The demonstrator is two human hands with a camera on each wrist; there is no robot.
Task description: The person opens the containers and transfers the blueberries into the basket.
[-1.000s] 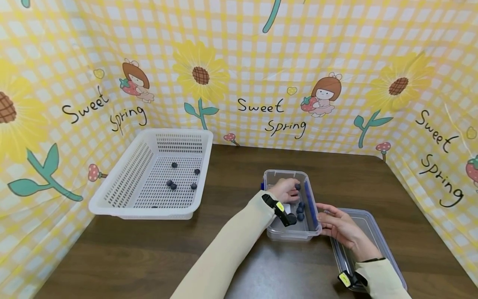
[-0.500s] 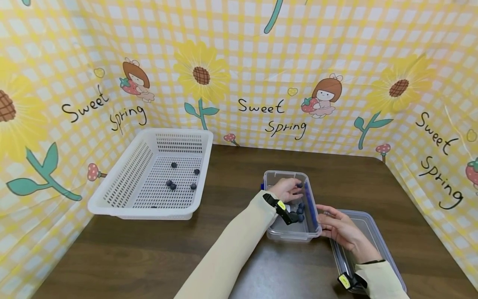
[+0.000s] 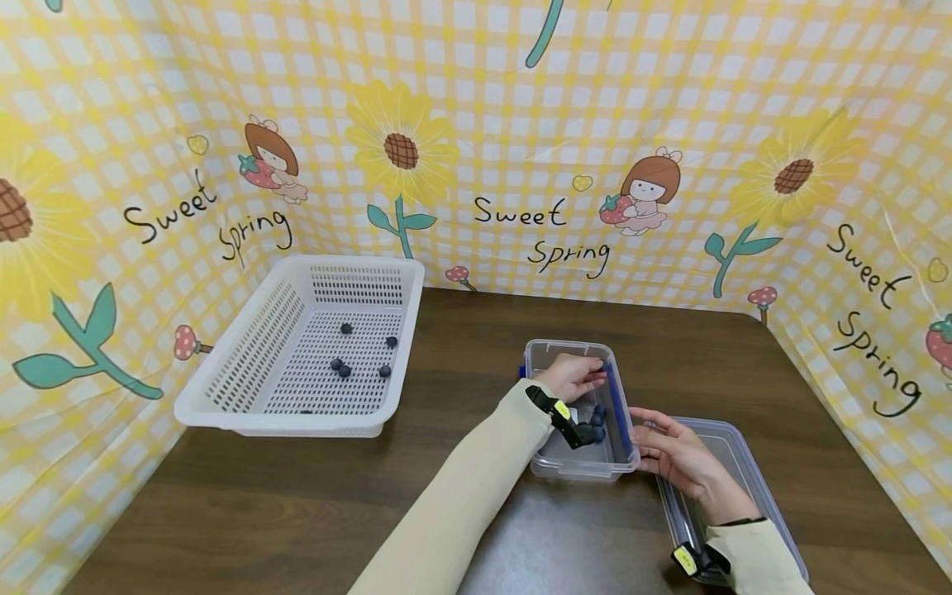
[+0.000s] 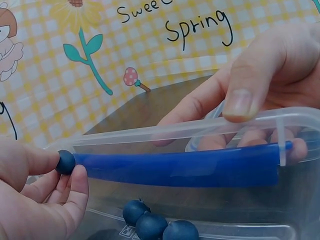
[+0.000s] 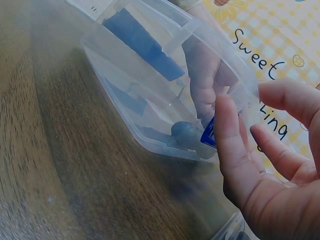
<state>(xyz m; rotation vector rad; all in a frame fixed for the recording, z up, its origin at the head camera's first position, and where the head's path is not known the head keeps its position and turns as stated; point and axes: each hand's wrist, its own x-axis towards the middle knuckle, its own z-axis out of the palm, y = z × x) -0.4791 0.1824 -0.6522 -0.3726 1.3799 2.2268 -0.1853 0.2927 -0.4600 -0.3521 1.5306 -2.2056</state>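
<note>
My left hand [image 3: 571,378] reaches into a clear plastic food container. Its thumb and fingertips pinch one blueberry [image 4: 66,162], close to the blue side clip [image 4: 175,167] in the left wrist view; in the head view the hand hides that berry. Several more blueberries [image 4: 151,226] lie on the container's floor. At the right side of the container [image 3: 583,473], my right hand [image 3: 684,461] rests its fingertips against the outer wall, with the thumb at the rim in the left wrist view. Its fingers are relaxed and loosely spread.
The container's clear lid [image 3: 732,450] lies on the table at the right, partly under the right hand and wrist. A white slotted basket [image 3: 286,420] with several blueberries [image 3: 345,372] stands at the left. Patterned cloth [image 3: 506,149] encloses the back and sides.
My left hand has shifted slightly right inside the container, turning so that the pinched blueberry has gone out of sight in the head view. The right hand stays against the container.
</note>
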